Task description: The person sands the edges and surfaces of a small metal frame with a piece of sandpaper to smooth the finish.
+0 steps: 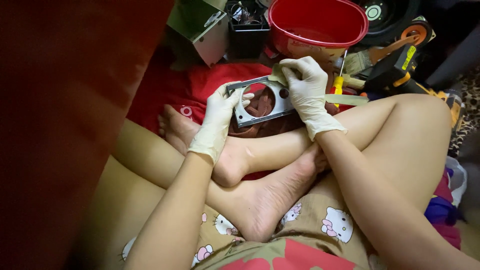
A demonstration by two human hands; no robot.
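While left hand [220, 107] grips plate [260, 100] (gloved), right hand [307, 82] wipes.

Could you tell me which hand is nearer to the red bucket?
Right. The right hand sits just below the red bucket, while the left hand is farther down-left.

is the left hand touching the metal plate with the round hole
Touching. The head view shows the gloved left hand gripping the left edge of the metal plate, its fingers curled over the rim.
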